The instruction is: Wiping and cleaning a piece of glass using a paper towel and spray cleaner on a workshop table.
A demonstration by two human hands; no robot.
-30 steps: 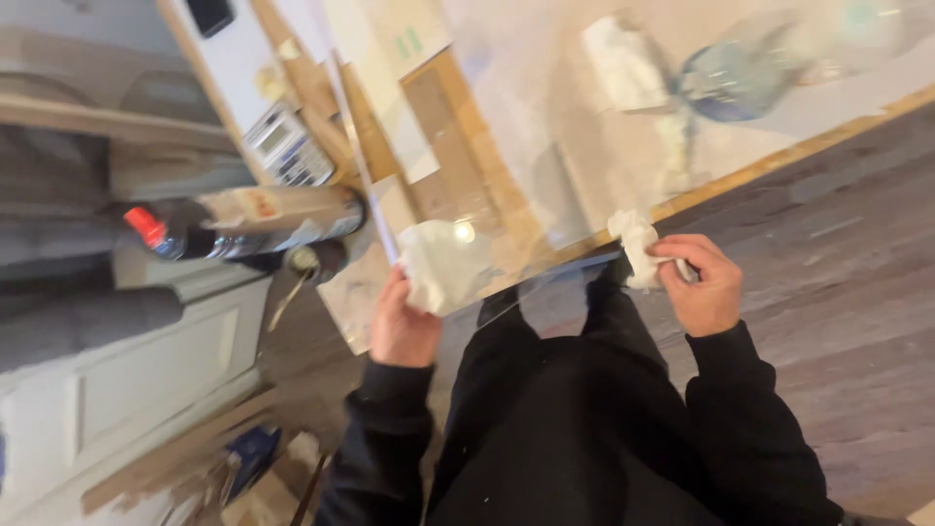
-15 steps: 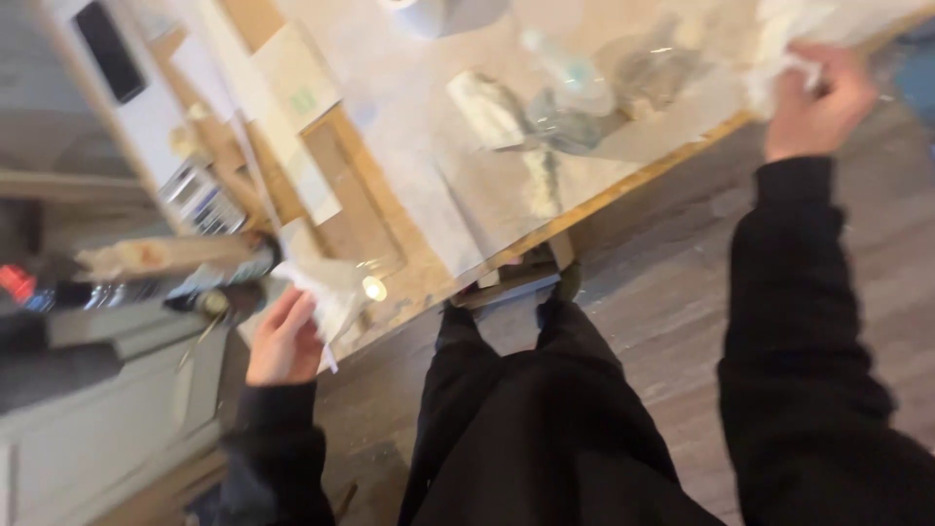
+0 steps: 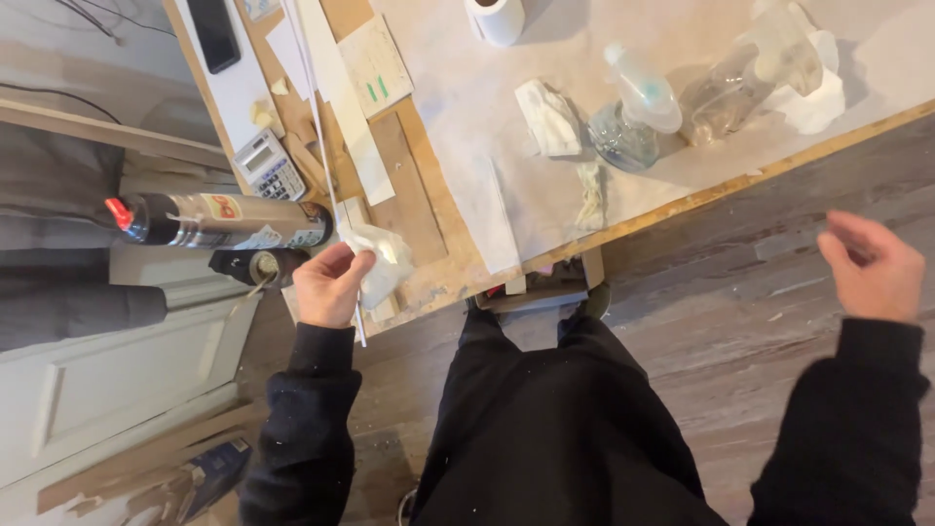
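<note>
Left grip (image 3: 329, 284): I see it pinched shut on a white rag (image 3: 382, 255) at the worktop (image 3: 682, 200) edge.
Right grip (image 3: 874, 265): loosely open, empty — clear of the worktop, over the floor.
Farther: spray bottle (image 3: 638, 107) — paper roll (image 3: 495, 18) beyond.

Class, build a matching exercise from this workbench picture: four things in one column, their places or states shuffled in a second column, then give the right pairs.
Things
1. crumpled white paper towel
2. clear plastic spray bottle
3. grey pocket calculator
4. right hand

Places or states
A. empty, raised over the dark wooden floor
B. lying on the pale bench top, near its front edge
C. held in the grip of the left hand at the bench corner
D. on the brown board, beside the white strips

Pairs: 1-C, 2-B, 3-D, 4-A
</note>
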